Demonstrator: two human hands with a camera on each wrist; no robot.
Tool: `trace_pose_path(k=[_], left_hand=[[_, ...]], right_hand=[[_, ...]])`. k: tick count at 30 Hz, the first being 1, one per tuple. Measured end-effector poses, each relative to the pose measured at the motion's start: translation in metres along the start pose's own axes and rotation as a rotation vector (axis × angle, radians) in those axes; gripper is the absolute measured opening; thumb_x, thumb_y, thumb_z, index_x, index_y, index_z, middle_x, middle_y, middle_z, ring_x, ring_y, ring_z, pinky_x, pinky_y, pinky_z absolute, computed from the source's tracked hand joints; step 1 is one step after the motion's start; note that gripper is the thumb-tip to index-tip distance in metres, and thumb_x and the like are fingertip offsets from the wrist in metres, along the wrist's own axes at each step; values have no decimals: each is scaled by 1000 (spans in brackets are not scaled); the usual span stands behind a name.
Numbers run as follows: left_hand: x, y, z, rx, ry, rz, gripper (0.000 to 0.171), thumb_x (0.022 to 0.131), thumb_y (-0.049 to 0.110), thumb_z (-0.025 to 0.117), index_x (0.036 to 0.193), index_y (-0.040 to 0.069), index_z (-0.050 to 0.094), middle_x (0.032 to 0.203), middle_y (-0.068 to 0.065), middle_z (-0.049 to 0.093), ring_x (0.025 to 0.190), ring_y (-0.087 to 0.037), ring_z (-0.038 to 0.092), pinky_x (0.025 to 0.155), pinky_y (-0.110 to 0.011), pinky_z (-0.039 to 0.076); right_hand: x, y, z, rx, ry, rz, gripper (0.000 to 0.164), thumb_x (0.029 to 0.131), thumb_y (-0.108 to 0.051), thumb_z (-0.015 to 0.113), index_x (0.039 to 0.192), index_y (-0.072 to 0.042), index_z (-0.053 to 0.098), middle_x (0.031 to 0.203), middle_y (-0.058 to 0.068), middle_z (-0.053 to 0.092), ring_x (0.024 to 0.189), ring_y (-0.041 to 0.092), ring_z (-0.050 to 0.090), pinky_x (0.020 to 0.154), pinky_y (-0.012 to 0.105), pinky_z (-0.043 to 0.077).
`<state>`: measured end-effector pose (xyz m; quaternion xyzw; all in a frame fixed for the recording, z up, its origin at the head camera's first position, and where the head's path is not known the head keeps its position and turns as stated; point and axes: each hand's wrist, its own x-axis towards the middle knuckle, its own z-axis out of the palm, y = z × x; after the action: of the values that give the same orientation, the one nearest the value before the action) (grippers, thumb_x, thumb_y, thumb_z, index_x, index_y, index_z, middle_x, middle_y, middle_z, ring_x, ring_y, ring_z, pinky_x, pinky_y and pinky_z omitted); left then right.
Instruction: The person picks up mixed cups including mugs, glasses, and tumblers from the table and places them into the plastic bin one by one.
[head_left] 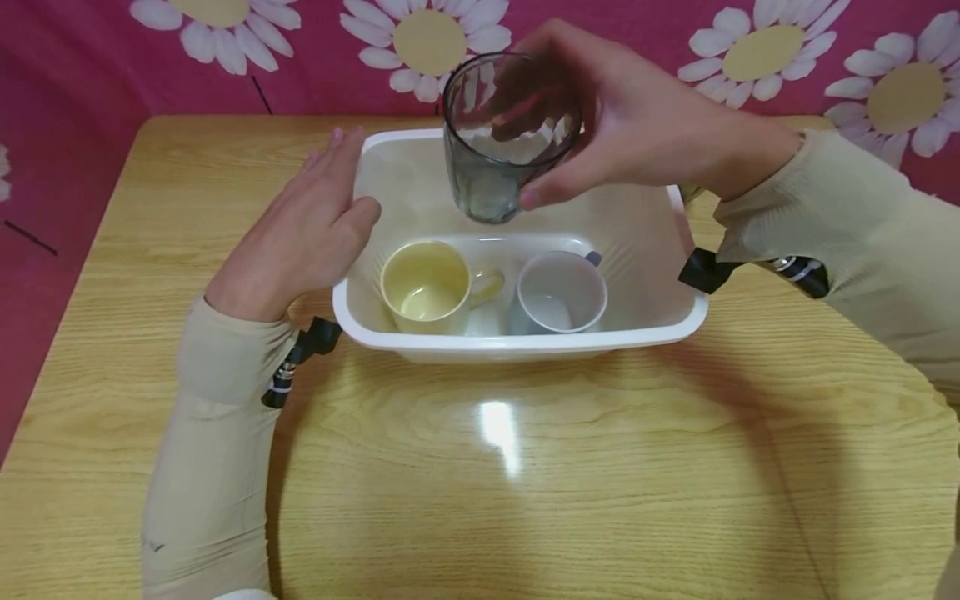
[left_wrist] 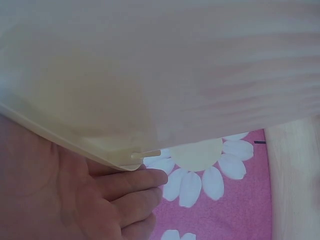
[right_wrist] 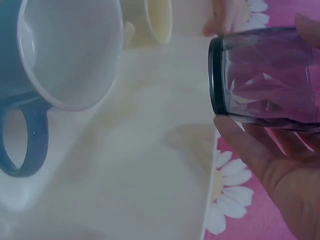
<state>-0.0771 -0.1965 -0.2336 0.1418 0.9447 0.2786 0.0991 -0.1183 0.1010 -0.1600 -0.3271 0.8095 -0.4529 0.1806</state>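
Note:
My right hand [head_left: 637, 117] grips a smoky clear glass tumbler [head_left: 487, 187] around its side, holding it above the back of a white plastic basin [head_left: 517, 342]. The tumbler tilts, its dark rim facing up toward the head view. In the right wrist view, the tumbler [right_wrist: 270, 80] lies between thumb and fingers. My left hand [head_left: 307, 221] rests at the basin's left rim with its fingers extended; the left wrist view shows the fingers [left_wrist: 132, 187] beside the rim. Inside the basin stand a yellow mug [head_left: 426, 287] at left and a blue-grey mug [head_left: 561, 292] with a white interior.
The basin stands on a light wood-grain table [head_left: 487, 500]. Behind it hangs a pink cloth [head_left: 322, 50] with large white daisies. A small object [head_left: 690, 193], mostly hidden by the right wrist, lies beyond the basin's right end.

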Motion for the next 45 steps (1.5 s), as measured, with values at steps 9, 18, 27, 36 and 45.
trace_pose_path(k=[9, 18, 27, 36, 45], left_hand=[[3, 3, 0, 8, -3, -1, 72, 104, 30, 30, 167, 6, 4, 175, -8, 4, 165, -22, -3, 137, -41, -1], [4, 3, 0, 24, -3, 3, 72, 104, 31, 29, 167, 6, 4, 176, -7, 3, 165, -22, -3, 137, -40, 0], [3, 2, 0, 13, 8, 10, 71, 104, 29, 29, 167, 6, 6, 175, -9, 6, 165, -22, -1, 137, -41, 0], [2, 2, -1, 21, 1, -9, 71, 104, 29, 29, 167, 5, 5, 175, -8, 4, 165, -21, -2, 137, -39, 0], [0, -1, -1, 31, -6, -19, 72, 104, 29, 29, 166, 5, 4, 175, -9, 3, 165, -21, -1, 137, -38, 1]], right_hand=[[14, 3, 11, -31, -32, 4, 79, 72, -5, 92, 139, -14, 50, 136, 3, 60, 123, 20, 60, 104, 21, 56], [25, 10, 20, 5, -87, -16, 78, 72, -1, 90, 138, -8, 49, 136, 8, 56, 130, 24, 60, 102, 25, 59], [35, 17, 31, -59, -90, 11, 78, 72, -8, 92, 138, -8, 49, 136, 9, 56, 128, 21, 58, 112, 32, 54], [41, 17, 33, -197, -53, 58, 86, 72, -20, 95, 141, -11, 46, 137, 5, 59, 125, 17, 55, 115, 35, 49], [47, 20, 43, -133, -60, 79, 82, 70, -13, 95, 140, -7, 52, 133, 5, 63, 119, 15, 61, 101, 24, 56]])
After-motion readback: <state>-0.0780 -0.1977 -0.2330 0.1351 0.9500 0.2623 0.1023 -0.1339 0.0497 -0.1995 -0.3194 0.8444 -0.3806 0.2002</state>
